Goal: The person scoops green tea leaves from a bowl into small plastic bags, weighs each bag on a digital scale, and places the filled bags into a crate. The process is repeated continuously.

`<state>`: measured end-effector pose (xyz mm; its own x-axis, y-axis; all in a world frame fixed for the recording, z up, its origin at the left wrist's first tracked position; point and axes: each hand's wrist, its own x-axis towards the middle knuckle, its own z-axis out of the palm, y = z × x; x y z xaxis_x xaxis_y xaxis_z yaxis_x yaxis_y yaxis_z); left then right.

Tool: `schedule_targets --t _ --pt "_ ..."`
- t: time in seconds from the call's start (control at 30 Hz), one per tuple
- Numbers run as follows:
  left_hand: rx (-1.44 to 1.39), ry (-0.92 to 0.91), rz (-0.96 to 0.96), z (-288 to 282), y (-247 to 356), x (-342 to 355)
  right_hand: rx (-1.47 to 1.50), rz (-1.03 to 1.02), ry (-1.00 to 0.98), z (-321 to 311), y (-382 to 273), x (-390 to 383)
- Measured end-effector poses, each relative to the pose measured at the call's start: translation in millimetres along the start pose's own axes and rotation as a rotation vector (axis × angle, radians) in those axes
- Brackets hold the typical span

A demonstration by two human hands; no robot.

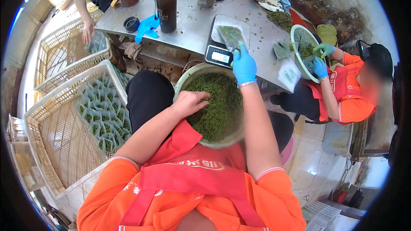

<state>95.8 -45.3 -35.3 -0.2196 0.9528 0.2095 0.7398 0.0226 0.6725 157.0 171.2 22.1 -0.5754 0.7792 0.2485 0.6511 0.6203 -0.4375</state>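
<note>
A pale round basin (pixel 178 84) rests between my knees, full of small green berries on stems that look like green peppercorns (pixel 214 117). My bare left hand (pixel 189 103) reaches over its left side, fingers bent and apart, touching or just above the heap. On the table, a digital scale (pixel 219 56) with a lit display carries a clear plastic bag (pixel 230 35) of the same green berries. My right hand (pixel 245 65), in a blue glove, grips the near end of that bag, which lies tilted on the weighing plate. The fingertips are partly hidden.
Left are plastic crates (pixel 32 124), one with several filled bags (pixel 105 122). The metal table (pixel 188 21) bears a dark bottle (pixel 166 8), blue gloves (pixel 147 28) and plastic bags (pixel 289 75). Right, a co-worker (pixel 342 85) handles bags over another basin (pixel 295 32); another person's hand (pixel 88 31) reaches a crate.
</note>
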Motion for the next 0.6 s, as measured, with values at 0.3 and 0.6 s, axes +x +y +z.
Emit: schedule_targets --t 0.3,0.6 --pt "0.000 0.041 -0.002 0.0 3.2 3.8 0.797 0.295 -0.007 10.6 10.1 -23.6" --pt "0.052 -0.006 -0.094 -1.2 14.6 10.1 0.075 0.097 0.051 10.2 4.0 10.9"
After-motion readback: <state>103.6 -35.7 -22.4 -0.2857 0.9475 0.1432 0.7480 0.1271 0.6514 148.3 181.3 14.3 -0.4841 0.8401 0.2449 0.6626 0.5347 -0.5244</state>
